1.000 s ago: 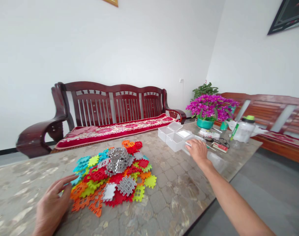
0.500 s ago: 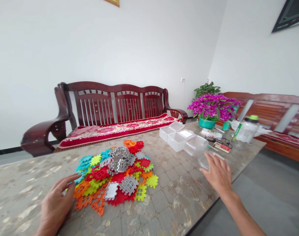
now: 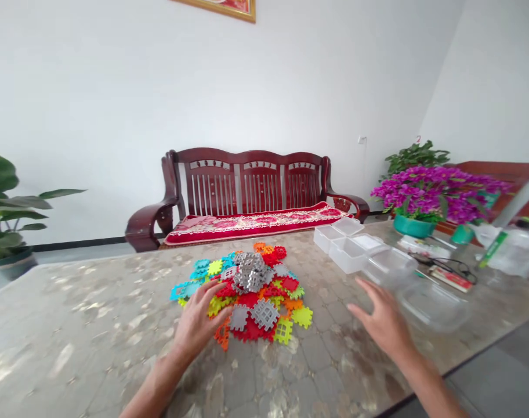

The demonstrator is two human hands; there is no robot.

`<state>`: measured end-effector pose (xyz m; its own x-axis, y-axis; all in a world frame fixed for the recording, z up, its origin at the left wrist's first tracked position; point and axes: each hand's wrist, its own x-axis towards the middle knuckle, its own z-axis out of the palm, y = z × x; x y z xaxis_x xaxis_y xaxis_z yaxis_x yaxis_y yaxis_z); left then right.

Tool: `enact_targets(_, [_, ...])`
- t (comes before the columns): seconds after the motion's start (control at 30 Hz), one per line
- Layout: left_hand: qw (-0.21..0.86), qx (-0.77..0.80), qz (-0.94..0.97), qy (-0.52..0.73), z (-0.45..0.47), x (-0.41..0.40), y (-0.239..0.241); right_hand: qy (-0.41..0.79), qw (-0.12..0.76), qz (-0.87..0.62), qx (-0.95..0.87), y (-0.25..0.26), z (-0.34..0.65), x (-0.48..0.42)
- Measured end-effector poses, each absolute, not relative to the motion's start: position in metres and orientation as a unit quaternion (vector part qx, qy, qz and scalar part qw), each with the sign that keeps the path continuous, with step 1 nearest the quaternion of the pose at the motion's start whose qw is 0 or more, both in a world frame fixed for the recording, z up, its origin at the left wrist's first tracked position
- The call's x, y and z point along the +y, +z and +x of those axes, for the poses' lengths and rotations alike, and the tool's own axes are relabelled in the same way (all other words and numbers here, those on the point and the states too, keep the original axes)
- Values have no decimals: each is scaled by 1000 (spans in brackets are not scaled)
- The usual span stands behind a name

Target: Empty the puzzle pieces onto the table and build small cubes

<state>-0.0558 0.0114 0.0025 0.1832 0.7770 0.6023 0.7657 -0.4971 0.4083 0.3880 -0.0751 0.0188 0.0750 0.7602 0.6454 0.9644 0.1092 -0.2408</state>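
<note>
A heap of flat plastic interlocking building pieces [image 3: 264, 313] in red, orange, lime, blue and grey lies on the patterned table [image 3: 116, 313]. Over the heap's near left side is my left hand [image 3: 201, 316], fingers apart and nothing held; it hides some orange and lime pieces, and whether it touches them I cannot tell. To the right of the heap, my right hand [image 3: 381, 319] hovers with its thumb and fingers spread, also holding nothing. Beyond my right hand stand clear plastic boxes [image 3: 348, 255] with their lids up, and a clear lid or shallow box [image 3: 434, 305] lies right of it.
A pot of purple flowers [image 3: 415, 223], eyeglasses [image 3: 460, 267], a small red-and-white box [image 3: 450, 278] and a large clear bottle [image 3: 514, 249] stand or lie at the right. Behind the table is a wooden bench [image 3: 260, 191]; a leafy plant [image 3: 7, 232] is at far left.
The view has turned left. My right hand has come away from the clear lid toward the heap, and my left hand has moved from the heap's left edge to over its near left side.
</note>
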Motion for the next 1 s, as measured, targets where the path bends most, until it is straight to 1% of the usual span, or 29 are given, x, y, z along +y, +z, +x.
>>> enact_targets(0.1, [1, 513, 783, 351, -31, -3, 2, 9, 337, -595, -730, 13, 326, -34])
enact_targets(0.23, [2, 513, 801, 307, -15, -12, -4, 137, 335, -572, -736, 13, 268, 27])
enact_targets(0.33, [7, 516, 807, 286, -13, -11, -9, 195, 348, -554, -730, 20, 246, 62])
enact_targets(0.47, [21, 522, 801, 292, -13, -8, -13, 247, 367, -519, -731, 28, 225, 92])
enact_targets(0.6, [29, 521, 796, 307, -13, -5, -14, 278, 375, -472, -748, 26, 205, 109])
enact_targets(0.73, [41, 521, 779, 346, -15, 2, -14, 289, 354, -446, -770, 17, 190, 115])
enact_targets(0.83, [57, 541, 754, 368, -16, 12, -13, 271, 347, -445, -780, 15, 181, 110])
enact_targets(1.0, [80, 565, 742, 352, -18, 23, -7, 225, 369, -439, -788, 22, 171, 101])
